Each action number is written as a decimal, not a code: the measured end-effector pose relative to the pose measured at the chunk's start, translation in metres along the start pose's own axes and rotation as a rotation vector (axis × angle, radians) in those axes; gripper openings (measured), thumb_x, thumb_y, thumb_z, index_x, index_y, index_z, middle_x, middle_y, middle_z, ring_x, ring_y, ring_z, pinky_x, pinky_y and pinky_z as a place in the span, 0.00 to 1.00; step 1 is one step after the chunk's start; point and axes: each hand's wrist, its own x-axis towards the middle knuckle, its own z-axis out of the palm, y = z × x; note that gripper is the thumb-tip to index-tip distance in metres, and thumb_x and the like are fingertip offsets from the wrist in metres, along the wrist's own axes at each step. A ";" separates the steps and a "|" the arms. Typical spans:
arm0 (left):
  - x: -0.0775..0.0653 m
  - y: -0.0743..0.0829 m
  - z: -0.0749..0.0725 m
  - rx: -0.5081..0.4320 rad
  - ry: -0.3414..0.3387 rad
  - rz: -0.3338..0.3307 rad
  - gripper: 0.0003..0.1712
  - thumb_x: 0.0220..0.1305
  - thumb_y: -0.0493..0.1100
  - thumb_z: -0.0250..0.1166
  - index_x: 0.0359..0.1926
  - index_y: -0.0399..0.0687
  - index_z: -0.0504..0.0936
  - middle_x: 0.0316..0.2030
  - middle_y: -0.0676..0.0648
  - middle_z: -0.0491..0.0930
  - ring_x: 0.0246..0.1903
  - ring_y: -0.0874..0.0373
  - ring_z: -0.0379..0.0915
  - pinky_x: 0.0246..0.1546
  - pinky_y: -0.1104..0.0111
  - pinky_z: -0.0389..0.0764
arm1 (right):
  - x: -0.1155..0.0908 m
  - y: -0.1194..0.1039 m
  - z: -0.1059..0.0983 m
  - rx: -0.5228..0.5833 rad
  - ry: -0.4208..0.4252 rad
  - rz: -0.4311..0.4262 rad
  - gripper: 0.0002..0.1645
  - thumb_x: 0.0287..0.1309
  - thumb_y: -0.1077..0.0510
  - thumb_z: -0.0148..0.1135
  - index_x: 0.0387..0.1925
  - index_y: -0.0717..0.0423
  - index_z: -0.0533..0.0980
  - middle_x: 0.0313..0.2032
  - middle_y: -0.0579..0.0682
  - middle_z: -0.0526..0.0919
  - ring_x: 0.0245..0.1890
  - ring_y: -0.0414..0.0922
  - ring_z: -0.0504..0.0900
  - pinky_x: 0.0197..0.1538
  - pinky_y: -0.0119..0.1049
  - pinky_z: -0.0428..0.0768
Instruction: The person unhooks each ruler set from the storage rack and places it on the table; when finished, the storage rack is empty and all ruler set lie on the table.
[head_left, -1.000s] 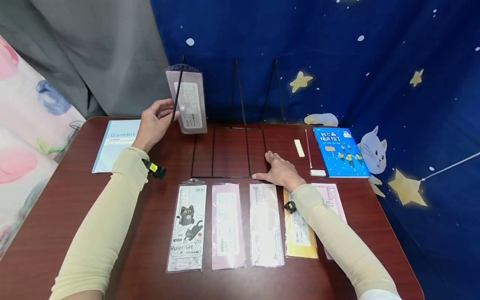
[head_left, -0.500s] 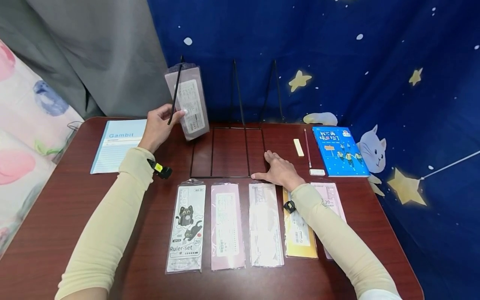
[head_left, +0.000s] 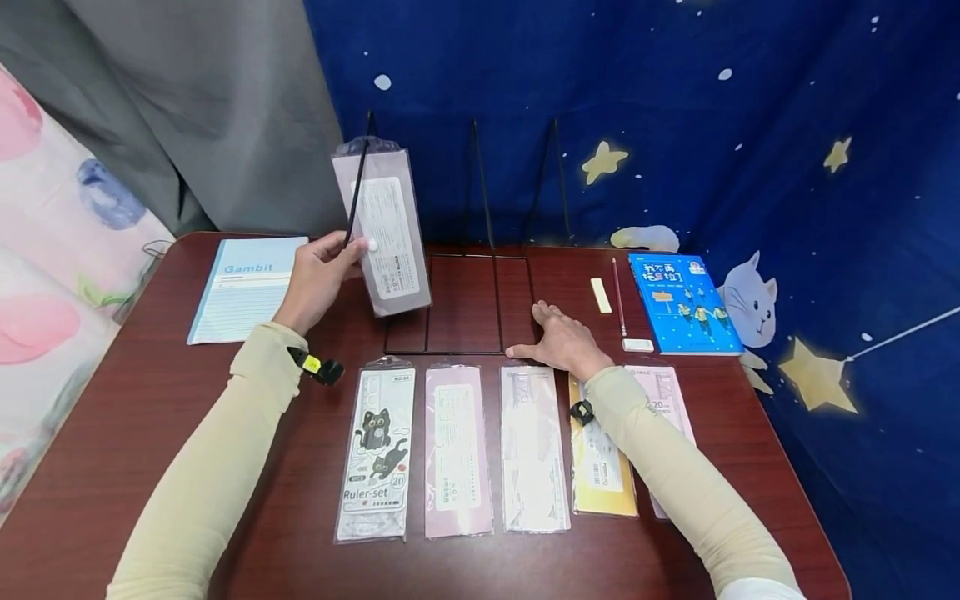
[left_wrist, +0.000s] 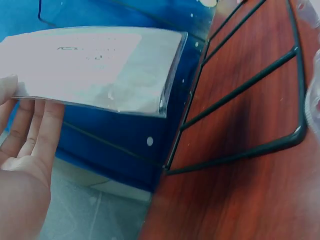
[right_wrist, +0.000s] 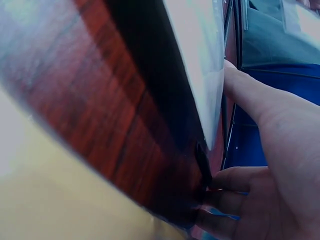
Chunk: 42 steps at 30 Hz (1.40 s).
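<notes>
My left hand (head_left: pixel 318 279) pinches the left edge of a flat pinkish ruler-set packet (head_left: pixel 390 233) in clear plastic, thumb on the labelled face. The packet stands tilted, raised over the left part of a black wire rack (head_left: pixel 461 354), just behind its slanted left divider. In the left wrist view, fingers lie behind the packet (left_wrist: pixel 100 75) and its lower end is apart from the rack's base (left_wrist: pixel 240 90). My right hand (head_left: pixel 564 342) rests at the rack's front right corner, thumb and fingers spread. In the right wrist view its fingers (right_wrist: pixel 232 200) are partly shadowed.
Along the front lie several packets: a black-cat ruler set (head_left: pixel 375 454), a pink (head_left: pixel 459 450), a white (head_left: pixel 534 450), a yellow (head_left: pixel 603 479) and a pale pink one (head_left: pixel 660 396). A notebook (head_left: pixel 247 292), eraser (head_left: pixel 637 345), pencil (head_left: pixel 618 296) and blue book (head_left: pixel 682 304) lie behind.
My left hand has brought the packet down and slightly right, toward the rack's base, and its lower end has come forward. My right hand has stayed at the rack's corner.
</notes>
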 end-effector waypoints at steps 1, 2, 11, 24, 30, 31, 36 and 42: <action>-0.003 0.000 0.001 -0.007 -0.003 0.009 0.22 0.71 0.55 0.67 0.55 0.43 0.85 0.42 0.58 0.86 0.39 0.69 0.85 0.43 0.78 0.85 | 0.000 0.000 0.000 -0.001 0.001 -0.002 0.68 0.55 0.23 0.67 0.81 0.57 0.53 0.82 0.57 0.52 0.83 0.56 0.52 0.78 0.60 0.62; -0.005 -0.001 0.002 -0.015 -0.003 0.019 0.22 0.71 0.54 0.66 0.54 0.43 0.85 0.42 0.58 0.86 0.39 0.69 0.85 0.43 0.78 0.85 | 0.000 0.000 0.000 -0.001 0.002 -0.004 0.68 0.55 0.23 0.67 0.81 0.57 0.53 0.82 0.57 0.52 0.82 0.56 0.52 0.77 0.60 0.62; -0.022 -0.010 0.000 0.027 0.016 0.063 0.20 0.73 0.54 0.65 0.50 0.42 0.85 0.39 0.59 0.84 0.39 0.70 0.84 0.44 0.78 0.84 | -0.001 0.000 0.000 0.000 0.004 -0.010 0.67 0.55 0.24 0.67 0.81 0.58 0.53 0.82 0.58 0.53 0.82 0.57 0.53 0.78 0.60 0.62; -0.046 -0.008 -0.005 0.031 -0.010 0.042 0.23 0.73 0.53 0.65 0.54 0.38 0.84 0.39 0.61 0.84 0.39 0.71 0.84 0.44 0.77 0.85 | 0.001 0.001 0.002 -0.008 0.000 -0.015 0.68 0.55 0.22 0.66 0.81 0.59 0.53 0.82 0.58 0.53 0.82 0.57 0.53 0.78 0.59 0.62; -0.057 -0.008 -0.011 0.052 -0.025 0.060 0.19 0.75 0.52 0.64 0.53 0.41 0.85 0.39 0.61 0.85 0.40 0.72 0.84 0.44 0.79 0.84 | 0.000 0.000 0.001 -0.005 0.000 -0.012 0.68 0.55 0.22 0.66 0.81 0.59 0.53 0.82 0.58 0.53 0.82 0.57 0.53 0.77 0.59 0.62; -0.059 -0.008 -0.011 0.053 -0.026 0.061 0.19 0.75 0.52 0.64 0.53 0.41 0.85 0.39 0.61 0.85 0.40 0.72 0.84 0.44 0.79 0.84 | 0.000 0.000 0.001 -0.006 -0.001 -0.012 0.68 0.55 0.22 0.66 0.81 0.59 0.53 0.82 0.59 0.53 0.82 0.57 0.53 0.77 0.59 0.63; -0.072 -0.006 -0.012 0.043 -0.019 0.059 0.18 0.75 0.51 0.64 0.51 0.40 0.85 0.38 0.62 0.85 0.39 0.72 0.84 0.44 0.78 0.84 | -0.001 0.000 0.001 -0.009 -0.004 -0.012 0.68 0.55 0.22 0.66 0.81 0.59 0.53 0.82 0.59 0.53 0.82 0.57 0.53 0.78 0.58 0.62; -0.086 -0.004 -0.012 0.036 -0.014 0.081 0.20 0.75 0.48 0.64 0.52 0.34 0.85 0.38 0.63 0.86 0.39 0.72 0.85 0.43 0.77 0.85 | -0.001 0.000 -0.001 -0.014 0.001 -0.023 0.68 0.56 0.23 0.66 0.81 0.60 0.53 0.81 0.60 0.53 0.82 0.59 0.54 0.76 0.60 0.64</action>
